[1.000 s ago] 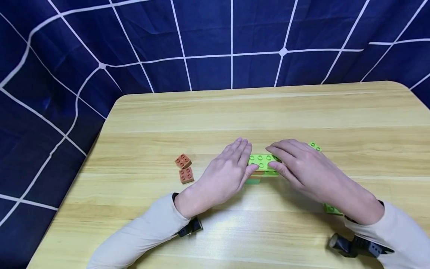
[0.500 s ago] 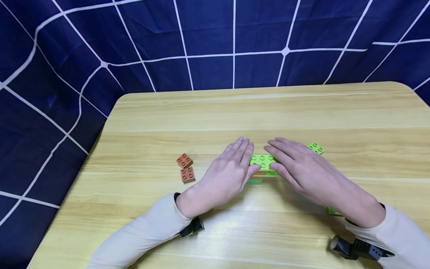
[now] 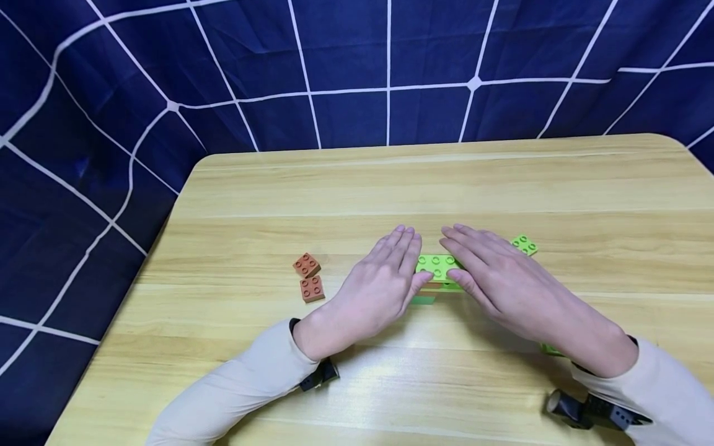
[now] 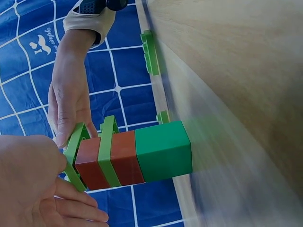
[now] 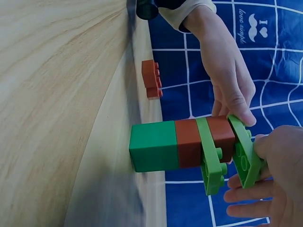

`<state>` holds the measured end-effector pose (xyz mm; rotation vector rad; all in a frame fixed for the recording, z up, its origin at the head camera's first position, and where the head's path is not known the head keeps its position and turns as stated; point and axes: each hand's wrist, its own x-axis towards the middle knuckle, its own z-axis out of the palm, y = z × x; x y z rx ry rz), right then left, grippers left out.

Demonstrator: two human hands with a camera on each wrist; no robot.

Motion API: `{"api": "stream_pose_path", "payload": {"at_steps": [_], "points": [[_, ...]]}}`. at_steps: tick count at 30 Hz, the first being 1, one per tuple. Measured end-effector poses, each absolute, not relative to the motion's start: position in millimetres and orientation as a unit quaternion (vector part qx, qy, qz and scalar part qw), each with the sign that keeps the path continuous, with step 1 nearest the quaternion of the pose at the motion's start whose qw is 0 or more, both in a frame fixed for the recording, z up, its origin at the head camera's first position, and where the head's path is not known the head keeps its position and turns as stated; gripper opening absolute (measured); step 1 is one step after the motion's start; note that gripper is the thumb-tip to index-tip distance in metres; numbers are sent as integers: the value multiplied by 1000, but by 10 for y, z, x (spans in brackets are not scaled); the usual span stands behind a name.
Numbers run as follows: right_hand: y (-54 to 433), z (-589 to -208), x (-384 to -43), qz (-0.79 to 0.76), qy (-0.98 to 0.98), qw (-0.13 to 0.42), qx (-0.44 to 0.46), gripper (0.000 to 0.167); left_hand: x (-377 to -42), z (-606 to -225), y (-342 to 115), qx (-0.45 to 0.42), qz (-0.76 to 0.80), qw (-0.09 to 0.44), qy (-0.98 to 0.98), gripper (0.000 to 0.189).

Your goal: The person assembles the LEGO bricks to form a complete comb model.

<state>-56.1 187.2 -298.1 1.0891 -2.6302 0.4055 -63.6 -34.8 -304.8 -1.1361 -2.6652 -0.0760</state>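
Note:
A short tower of toy building bricks stands upright between the hands, with a dark green block point(image 4: 165, 153) at its foot. Above that come a reddish-brown brick point(image 4: 125, 158), a light green plate point(image 5: 211, 163), another reddish-brown brick point(image 5: 220, 132) and, on top, a second light green plate point(image 3: 436, 266) overhanging toward the right. My left hand point(image 3: 379, 279) holds the top plate's left end, thumb in front and straight fingers behind. The other end is pinched likewise by my right hand point(image 3: 504, 272), which covers part of it in the head view.
Two reddish-brown bricks, a far one point(image 3: 306, 265) and a near one point(image 3: 312, 289), lie left of the tower. A light green plate point(image 3: 525, 244) sits behind the right hand; another green piece point(image 3: 551, 350) shows partly under the right wrist. A blue gridded cloth point(image 3: 346, 68) hangs behind the table.
The right fingertips have shifted slightly forward, away from the body. The left hand keeps its place on the tower, and the head view has turned a touch.

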Motion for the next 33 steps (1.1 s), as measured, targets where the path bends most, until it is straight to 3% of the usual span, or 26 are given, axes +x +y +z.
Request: {"api": "stream_pose_path", "payload": {"at_steps": [33], "points": [[1854, -2958, -550, 109, -916, 118, 368, 49, -649, -3064, -348, -399, -29, 142, -905, 56]]}}
